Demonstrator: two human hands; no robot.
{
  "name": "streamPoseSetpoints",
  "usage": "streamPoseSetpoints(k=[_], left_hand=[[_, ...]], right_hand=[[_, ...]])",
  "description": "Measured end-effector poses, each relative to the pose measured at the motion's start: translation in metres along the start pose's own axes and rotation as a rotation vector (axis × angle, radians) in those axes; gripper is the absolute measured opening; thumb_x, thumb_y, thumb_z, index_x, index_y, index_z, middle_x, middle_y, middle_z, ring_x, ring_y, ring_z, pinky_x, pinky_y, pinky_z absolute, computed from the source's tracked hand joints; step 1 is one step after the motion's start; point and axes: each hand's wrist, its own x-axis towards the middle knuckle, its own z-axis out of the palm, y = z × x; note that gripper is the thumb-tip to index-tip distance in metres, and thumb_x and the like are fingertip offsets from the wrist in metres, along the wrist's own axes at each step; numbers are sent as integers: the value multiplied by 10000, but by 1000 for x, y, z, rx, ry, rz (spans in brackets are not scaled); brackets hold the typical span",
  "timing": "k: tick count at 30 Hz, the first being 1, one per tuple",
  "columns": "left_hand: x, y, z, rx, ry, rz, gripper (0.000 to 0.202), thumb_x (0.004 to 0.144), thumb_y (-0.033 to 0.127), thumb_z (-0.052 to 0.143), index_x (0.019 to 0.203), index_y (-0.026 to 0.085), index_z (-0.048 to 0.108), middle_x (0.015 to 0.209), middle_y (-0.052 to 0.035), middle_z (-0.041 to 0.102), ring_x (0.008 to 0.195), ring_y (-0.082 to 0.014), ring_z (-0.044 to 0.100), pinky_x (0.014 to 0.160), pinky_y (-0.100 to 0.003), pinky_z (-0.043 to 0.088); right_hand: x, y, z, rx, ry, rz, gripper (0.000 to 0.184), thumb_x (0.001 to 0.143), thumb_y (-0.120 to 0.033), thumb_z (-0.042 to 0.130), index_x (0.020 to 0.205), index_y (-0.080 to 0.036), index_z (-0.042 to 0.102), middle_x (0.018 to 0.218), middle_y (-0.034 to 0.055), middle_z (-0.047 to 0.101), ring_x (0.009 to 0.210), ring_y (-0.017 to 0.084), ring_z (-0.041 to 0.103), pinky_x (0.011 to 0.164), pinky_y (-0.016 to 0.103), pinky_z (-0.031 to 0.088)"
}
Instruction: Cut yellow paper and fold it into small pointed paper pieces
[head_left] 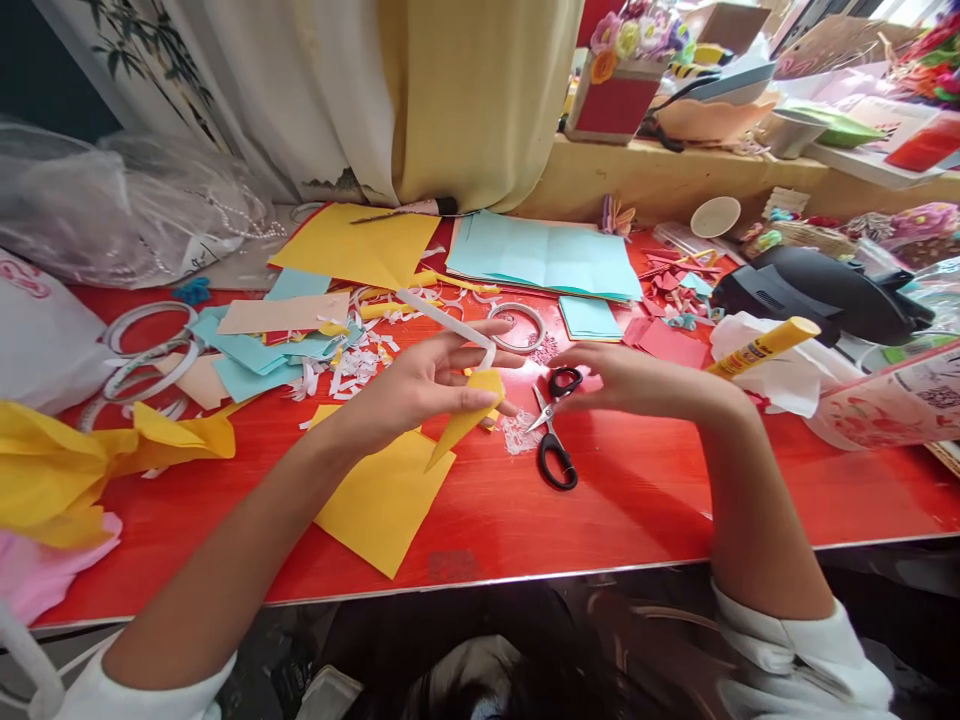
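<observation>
My left hand (420,385) holds a folded piece of yellow paper (469,410) between thumb and fingers. A narrow white strip (446,318) runs across its fingers and curls at the end; whether it is paper or tape I cannot tell. Below this hand a flat yellow sheet (386,505) lies on the table. My right hand (622,382) has thumb and fingers around one black handle loop of a pair of scissors (556,462). The blades are spread and point left, over a small whitish patch (519,432) on the red tabletop.
Paper scraps (360,365) and tape rolls (150,328) lie at left. Blue sheets (544,255) and a large yellow sheet (360,245) are at the back, with a white ring (517,325) nearer. A yellow glue stick (765,345) and a black device (817,290) stand right.
</observation>
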Motion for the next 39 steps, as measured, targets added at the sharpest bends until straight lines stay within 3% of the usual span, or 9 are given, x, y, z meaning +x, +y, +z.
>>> streamPoseSetpoints(k=[8,12,16,20,23,28,33,36,39], left_hand=[[0,-1,-6,21,-28,-52,628,806,184,619,1372,316,380,1441,-113,386,891,-237,685,706,-290,578],[1,-1,-9,-1,6,-40,572,824,178,593,1354,289,409,1433,-117,397,900,-248,682,686,-294,583],[1,-2,-11,-19,6,-37,522,837,189,578,1333,270,438,1433,-122,397,941,-269,669,649,-281,581],[-1,-1,-13,-15,-3,-74,461,851,182,556,1300,253,479,1411,-126,428,826,-220,697,672,-298,579],[-3,2,-17,-10,-49,-118,457,857,186,548,1303,255,477,1410,-137,426,746,-198,703,678,-320,580],[-7,6,-24,23,-159,-130,488,831,181,590,1297,289,495,1433,-134,393,707,-171,700,678,-311,573],[-8,9,-28,43,-196,-138,555,817,193,610,1336,301,448,1426,-148,398,685,-150,684,637,-293,560],[-9,11,-30,77,-173,-130,538,825,211,605,1334,303,453,1395,-152,440,554,-74,627,602,-270,541],[-10,11,-31,115,-159,-119,512,835,233,595,1325,305,465,1328,-145,516,450,-14,522,487,-208,473]], right_hand=[[-14,-14,23,-232,86,4,622,825,-546,478,1288,-131,485,1300,197,441,1103,310,498,891,431,438],[-19,-19,30,-353,62,-54,658,795,-525,517,1299,-105,469,1188,195,535,1049,333,520,760,405,469],[-10,-20,29,-362,20,64,469,786,-341,517,1221,-167,541,978,122,644,793,269,604,553,325,420],[-9,-12,9,1,-114,95,359,782,-251,530,1130,-212,608,881,64,670,709,199,611,569,297,439],[-17,-4,-7,501,-200,-11,385,816,-257,559,1199,-227,566,1063,75,641,809,173,623,627,268,492],[-13,-9,6,990,-168,-191,378,777,-271,670,1142,-210,593,1107,83,617,976,193,598,774,285,491],[3,-23,30,1167,-308,-331,601,680,-405,751,1184,-141,559,845,38,598,770,127,594,675,234,479],[3,-21,27,1081,-375,-366,835,558,-646,708,1180,-110,554,908,76,590,829,163,583,640,226,473],[-1,-19,19,930,-418,-287,884,529,-667,706,1202,-113,553,924,91,616,815,174,582,608,228,462]])
